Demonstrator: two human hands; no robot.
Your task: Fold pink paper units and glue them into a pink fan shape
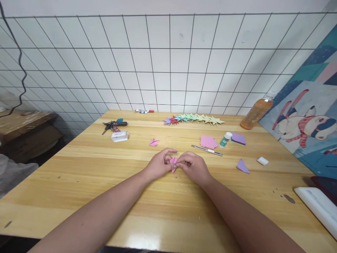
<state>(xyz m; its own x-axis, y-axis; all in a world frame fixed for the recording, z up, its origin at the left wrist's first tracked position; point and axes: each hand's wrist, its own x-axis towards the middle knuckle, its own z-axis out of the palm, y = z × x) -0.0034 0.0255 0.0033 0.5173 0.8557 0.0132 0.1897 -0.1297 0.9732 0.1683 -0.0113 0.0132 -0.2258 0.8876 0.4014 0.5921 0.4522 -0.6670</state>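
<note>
A small folded piece of pink origami paper (173, 161) is pinched between both hands, just above the middle of the wooden table. My left hand (159, 164) grips its left side between thumb and fingers. From the right, my right hand (194, 166) pinches its edge with thumb and forefinger. The fingers hide part of the paper. Beyond my left hand lies a second folded pink paper piece (154, 142). A utility knife (207, 150) and a stack of pink paper (209, 141) lie beyond my right hand.
A chain of folded paper pieces (195, 118) runs along the back. A glue stick (225, 140), purple sheets (238, 138), a purple triangle (242, 166), an eraser (262, 161) and a bottle (257, 111) are at right. Keys (115, 124), a small white box (120, 136) and markers (144, 111) are at left.
</note>
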